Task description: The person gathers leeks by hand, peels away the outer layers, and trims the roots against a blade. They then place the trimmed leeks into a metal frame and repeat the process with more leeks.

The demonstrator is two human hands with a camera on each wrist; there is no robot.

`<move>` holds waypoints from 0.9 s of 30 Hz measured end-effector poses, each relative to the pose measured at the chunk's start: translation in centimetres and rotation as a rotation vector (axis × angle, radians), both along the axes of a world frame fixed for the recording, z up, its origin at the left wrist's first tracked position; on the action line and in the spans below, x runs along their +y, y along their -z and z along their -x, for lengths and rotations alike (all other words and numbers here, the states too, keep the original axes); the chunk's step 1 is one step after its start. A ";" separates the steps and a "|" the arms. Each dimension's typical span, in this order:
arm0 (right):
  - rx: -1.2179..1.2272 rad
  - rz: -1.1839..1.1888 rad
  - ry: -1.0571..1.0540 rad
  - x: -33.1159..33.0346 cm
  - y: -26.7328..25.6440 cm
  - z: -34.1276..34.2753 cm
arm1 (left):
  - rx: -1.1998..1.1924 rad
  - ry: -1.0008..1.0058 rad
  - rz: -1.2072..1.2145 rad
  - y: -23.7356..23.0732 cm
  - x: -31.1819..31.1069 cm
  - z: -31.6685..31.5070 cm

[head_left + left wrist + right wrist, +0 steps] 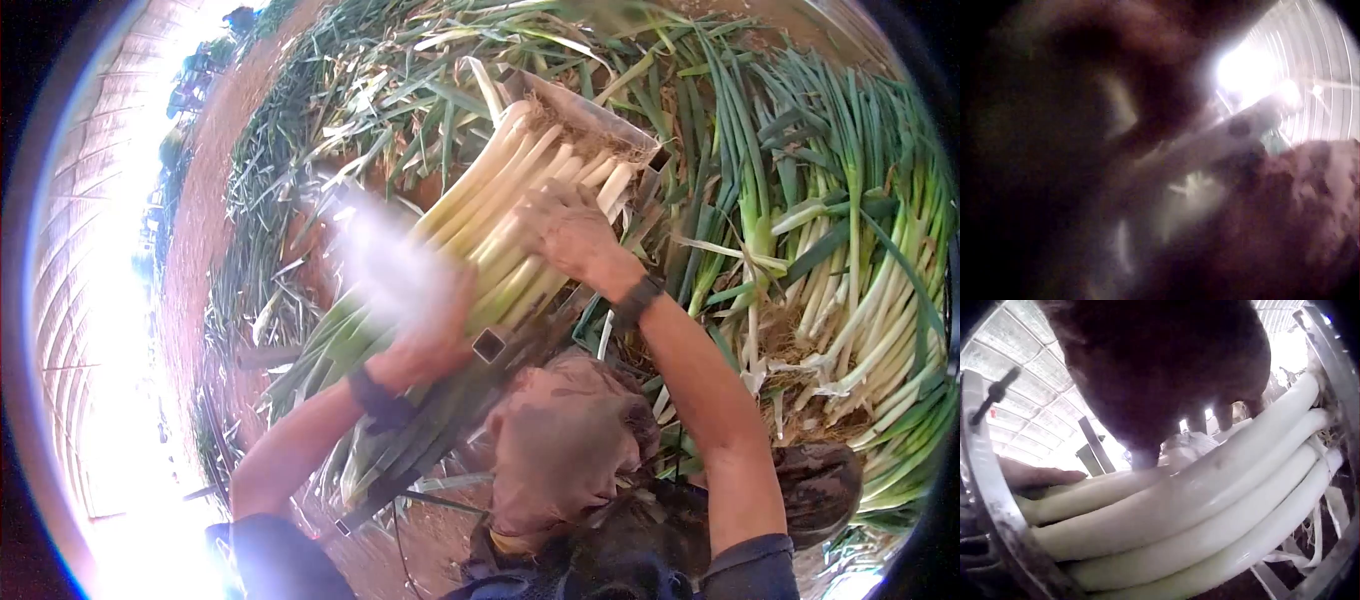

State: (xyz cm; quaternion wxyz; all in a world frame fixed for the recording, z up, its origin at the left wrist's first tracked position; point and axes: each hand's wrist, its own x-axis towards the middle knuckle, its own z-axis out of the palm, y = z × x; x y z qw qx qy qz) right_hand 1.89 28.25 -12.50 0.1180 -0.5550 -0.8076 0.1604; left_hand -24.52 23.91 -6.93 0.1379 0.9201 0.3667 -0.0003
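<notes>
A thick bundle of long green onions (475, 205) lies in a metal rack, its white, rooted ends against an upright metal plate (600, 112). My right hand (572, 235) rests palm down on the white stalks with its fingers spread. In the right wrist view, the fingertips of the dark right hand (1172, 375) reach down to the stalks (1166, 515). Over the greener part is my left hand (437, 335), blurred. A whitish streak (385, 265) stretches from it, and I cannot tell whether the hand holds it. The left wrist view is mostly dark and blurred.
Curved metal bars (988, 469) flank the bundle, and a square tube end (489, 345) juts out near me. Heaped green onions (850, 320) lie at the right. Loose leaves (400, 70) cover the ground behind the rack. Bright light floods the left side.
</notes>
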 end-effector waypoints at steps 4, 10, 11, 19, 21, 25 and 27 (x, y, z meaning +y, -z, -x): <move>0.305 0.005 0.000 -2.2 0.9 -0.1 | 0.376 -0.104 0.255 -4.6 -1.8 0.8; -0.223 -0.273 0.302 2.2 10.8 6.4 | 0.374 0.018 0.120 1.2 0.5 3.5; -0.263 -0.281 0.351 1.2 10.2 3.8 | 0.296 0.040 0.076 1.0 -0.1 3.4; 0.049 -0.099 0.452 -13.8 -4.4 -13.6 | 0.245 0.027 0.296 -7.4 -2.7 -3.2; 0.138 -0.168 0.868 -17.2 -4.0 -19.7 | 0.097 -0.097 0.107 -8.1 -3.1 -2.0; -0.233 -0.515 1.397 -25.8 -0.6 -32.9 | -0.056 -0.184 0.104 -14.4 -4.3 -4.7; -0.219 -0.619 1.578 -30.5 0.9 -37.2 | -0.202 -0.160 0.071 -15.3 -4.8 -5.0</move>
